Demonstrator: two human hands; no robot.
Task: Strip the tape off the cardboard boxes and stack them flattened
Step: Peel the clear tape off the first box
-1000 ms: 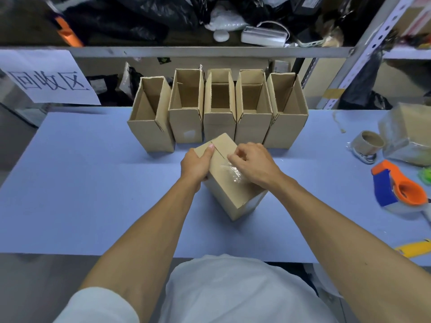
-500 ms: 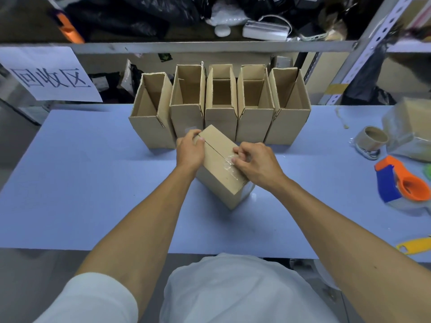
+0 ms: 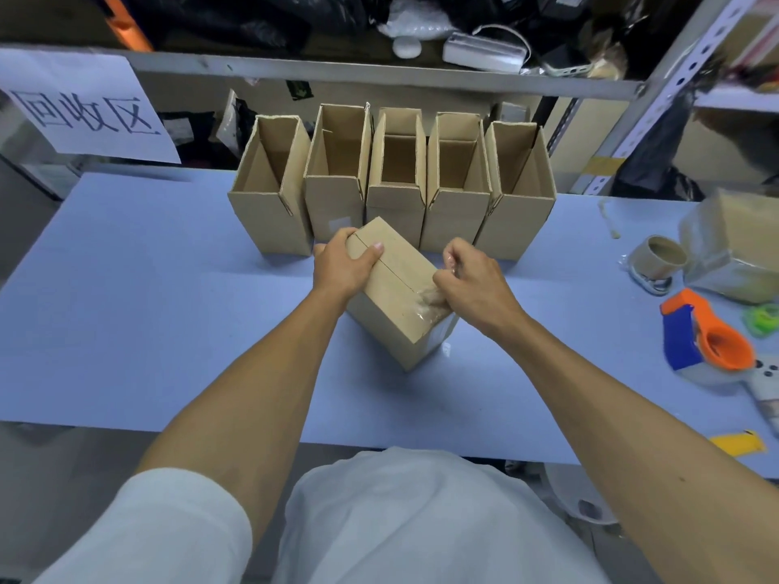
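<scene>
A person's left hand [image 3: 343, 267] clamps the far end of a sealed cardboard box [image 3: 394, 288] on the blue tabletop [image 3: 126, 322], fingers curled; right-hand fingers [image 3: 447, 284] pinch clear tape [image 3: 428, 303] gathered beneath them. A low, steady pull along the seam should spare the cardboard.

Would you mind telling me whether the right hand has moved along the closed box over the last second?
Yes. The right hand slid from mid-lid toward the near right end of the box, peeling tape.
</scene>
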